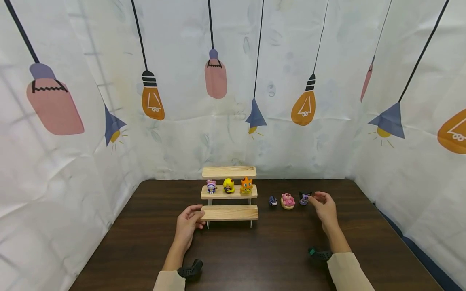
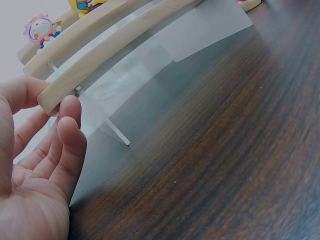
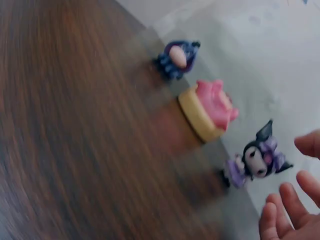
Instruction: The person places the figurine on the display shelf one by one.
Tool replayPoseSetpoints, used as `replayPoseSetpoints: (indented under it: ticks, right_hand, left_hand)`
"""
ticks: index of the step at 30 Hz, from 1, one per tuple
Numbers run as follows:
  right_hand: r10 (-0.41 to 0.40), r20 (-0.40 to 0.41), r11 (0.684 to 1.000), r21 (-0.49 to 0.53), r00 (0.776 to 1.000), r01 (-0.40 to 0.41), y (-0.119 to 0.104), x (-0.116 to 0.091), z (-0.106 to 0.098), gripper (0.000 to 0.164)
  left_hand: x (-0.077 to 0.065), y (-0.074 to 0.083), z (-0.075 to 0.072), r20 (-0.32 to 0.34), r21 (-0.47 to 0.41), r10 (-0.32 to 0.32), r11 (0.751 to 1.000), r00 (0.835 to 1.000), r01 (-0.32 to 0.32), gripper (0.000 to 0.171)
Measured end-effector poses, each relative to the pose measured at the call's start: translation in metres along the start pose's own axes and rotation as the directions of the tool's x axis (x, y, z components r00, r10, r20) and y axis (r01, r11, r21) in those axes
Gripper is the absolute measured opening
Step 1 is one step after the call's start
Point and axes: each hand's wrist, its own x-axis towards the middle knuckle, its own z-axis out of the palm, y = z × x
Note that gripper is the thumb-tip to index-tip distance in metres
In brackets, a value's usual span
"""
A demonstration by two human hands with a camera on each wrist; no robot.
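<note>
My left hand (image 1: pixel 187 225) pinches left end of lowest wooden step (image 1: pixel 230 212). My right hand (image 1: pixel 325 209), fingers parted and loose, just beside black-and-purple figurine (image 1: pixel 304 199) on dark table (image 1: pixel 276 258); pink figurine (image 1: pixel 287 201), blue figurine (image 1: pixel 273 201) left of it. Three figurines (image 1: pixel 228 186) on middle step (image 1: pixel 237 193).

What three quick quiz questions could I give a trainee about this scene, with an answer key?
1. How many figurines stand on the middle wooden shelf?
2. True or false: the left hand pinches the top shelf.
3. Which is nearest the right hand: A, the dark-blue figurine; B, the pink figurine; C, the Kuromi figurine?

Key: 1. Three. 2. False; it pinches the left end of the lowest wooden shelf. 3. C.
</note>
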Motion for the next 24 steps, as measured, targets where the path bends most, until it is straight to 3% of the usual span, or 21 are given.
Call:
replayPoseSetpoints:
  ticks: [6, 10, 24]
  right_hand:
    - [0.037, 0.195, 0.998, -0.066, 0.98, -0.025, 0.011, 0.011, -0.003, 0.064]
    - [0.037, 0.274, 0.997, -0.077, 0.961, -0.016, 0.015, 0.017, -0.004, 0.07]
    - [-0.004, 0.343, 0.995, -0.096, 0.939, 0.04, 0.024, 0.031, -0.008, 0.063]
  left_hand:
    - [0.0, 0.0, 0.0, -0.001, 0.006, 0.0, 1.0, 1.0, 0.0, 0.034]
    - [0.0, 0.0, 0.0, 0.0, 0.011, 0.0, 1.0, 1.0, 0.0, 0.034]
    - [0.0, 0.0, 0.0, -0.007, 0.012, -0.001, 1.0, 1.0, 0.001, 0.033]
